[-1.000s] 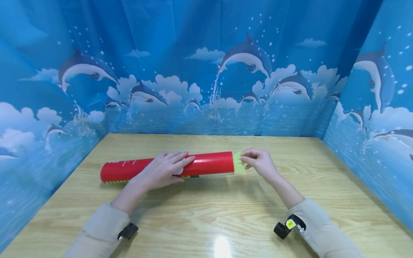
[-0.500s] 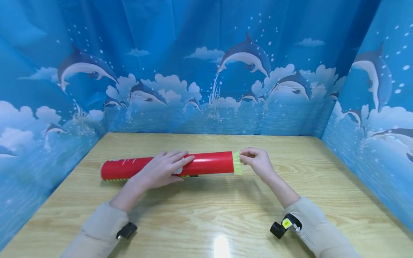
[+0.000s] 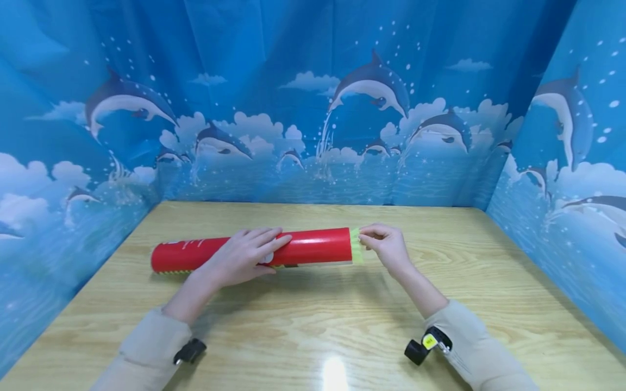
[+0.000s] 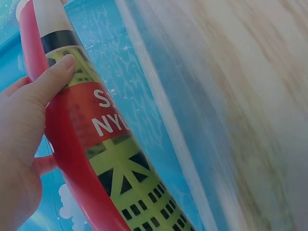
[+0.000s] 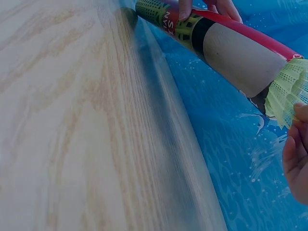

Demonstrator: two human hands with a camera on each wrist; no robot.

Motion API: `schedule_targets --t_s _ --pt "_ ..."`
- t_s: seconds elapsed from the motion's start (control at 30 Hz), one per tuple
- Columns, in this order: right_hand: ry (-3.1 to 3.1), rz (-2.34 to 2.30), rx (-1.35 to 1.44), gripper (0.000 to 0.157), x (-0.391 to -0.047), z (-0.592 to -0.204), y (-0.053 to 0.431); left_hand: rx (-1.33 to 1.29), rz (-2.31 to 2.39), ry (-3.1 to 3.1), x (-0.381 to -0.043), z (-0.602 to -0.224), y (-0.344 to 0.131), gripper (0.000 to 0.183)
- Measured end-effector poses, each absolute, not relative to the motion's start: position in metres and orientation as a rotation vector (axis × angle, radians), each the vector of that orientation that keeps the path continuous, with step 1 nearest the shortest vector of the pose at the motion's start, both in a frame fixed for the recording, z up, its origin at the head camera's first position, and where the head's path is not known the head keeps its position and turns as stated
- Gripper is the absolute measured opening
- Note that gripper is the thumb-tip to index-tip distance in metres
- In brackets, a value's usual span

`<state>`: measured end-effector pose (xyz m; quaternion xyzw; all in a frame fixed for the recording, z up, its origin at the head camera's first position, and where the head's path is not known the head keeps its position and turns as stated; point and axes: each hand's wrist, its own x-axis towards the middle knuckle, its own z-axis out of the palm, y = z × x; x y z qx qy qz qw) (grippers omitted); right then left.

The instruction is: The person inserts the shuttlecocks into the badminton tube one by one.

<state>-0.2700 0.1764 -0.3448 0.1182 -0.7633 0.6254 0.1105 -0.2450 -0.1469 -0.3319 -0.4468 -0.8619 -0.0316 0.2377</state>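
Note:
A red shuttlecock tube [image 3: 320,244] lies across the table, its open end to the right in the head view. Its other side, seen in the left wrist view, carries a yellow-green and black print [image 4: 126,178] with white lettering. My left hand [image 3: 242,255] holds the tube around its middle, fingers over the top and thumb on the near side. From the tube's right end sticks the skirt of a yellow-green nylon shuttlecock [image 5: 286,94]. My right hand [image 3: 386,248] pinches the rim of that skirt between thumb and fingertips. The shuttlecock's head is hidden inside the tube.
The wood-grain table [image 3: 313,320] has a blue dolphin-print curtain [image 3: 274,108] behind it and at both sides. A small black camera device is strapped at each wrist. A bright light reflection shows at the table's front.
My right hand has moved left with the shuttlecock, and less of its skirt shows outside the tube. The left hand keeps its hold, with tube and hand shifted very slightly left in view.

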Motion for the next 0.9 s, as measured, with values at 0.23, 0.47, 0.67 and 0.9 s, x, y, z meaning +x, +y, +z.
schedule_targets --t_s 0.23,0.47,0.67,0.9 --pt "-2.225 1.868 0.346 0.016 -0.27 -0.346 0.17 -1.237 -0.096 -2.323 -0.246 -0.331 -0.144 0.089" --pt "-2.195 1.827 0.385 0.014 -0.27 -0.346 0.164 -1.223 -0.106 -2.335 -0.244 -0.329 -0.143 0.089" --pt "-2.177 1.807 0.432 0.011 -0.27 -0.349 0.162 -1.221 -0.113 -2.341 -0.243 -0.329 -0.144 0.089" --pt "-2.165 1.717 0.448 0.01 -0.269 -0.349 0.16 -1.205 -0.109 -2.348 -0.243 -0.33 -0.144 0.089"
